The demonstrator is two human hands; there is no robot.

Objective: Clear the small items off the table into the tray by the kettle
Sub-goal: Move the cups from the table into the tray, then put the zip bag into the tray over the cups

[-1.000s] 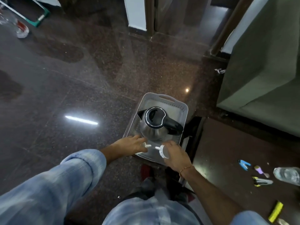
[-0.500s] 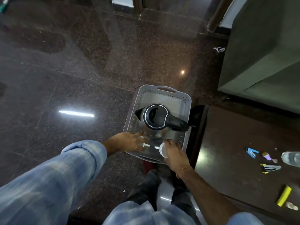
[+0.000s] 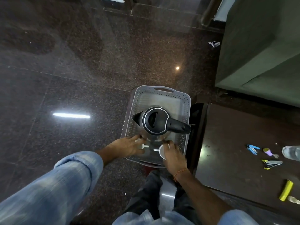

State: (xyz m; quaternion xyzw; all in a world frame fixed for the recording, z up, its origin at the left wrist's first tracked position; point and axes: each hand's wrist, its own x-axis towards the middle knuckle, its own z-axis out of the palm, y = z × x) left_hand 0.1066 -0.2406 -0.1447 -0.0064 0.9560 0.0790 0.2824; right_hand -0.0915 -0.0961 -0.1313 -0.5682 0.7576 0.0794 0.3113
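A grey perforated tray (image 3: pixel 162 95) sits on the dark floor with a steel and black kettle (image 3: pixel 155 120) standing in it. Both my hands are low in the tray's near end, just in front of the kettle. My left hand (image 3: pixel 128 146) has its fingers on a small white piece (image 3: pixel 144 146). My right hand (image 3: pixel 172 157) grips a small round white cup (image 3: pixel 161 152). On the dark brown table (image 3: pixel 235 135) to the right lie a blue clip (image 3: pixel 252 148), a purple item (image 3: pixel 267 151), a yellow-grey clip (image 3: pixel 271 164) and a yellow marker (image 3: pixel 286 190).
A clear water bottle (image 3: pixel 292 153) lies at the table's right edge. A green sofa (image 3: pixel 259 46) stands beyond the table. A paper scrap (image 3: pixel 214 44) lies on the polished floor. My knees fill the bottom of the view.
My view has shifted, so the tray and table sit differently in frame. Both hands have stayed at the tray's near end with the white pieces.
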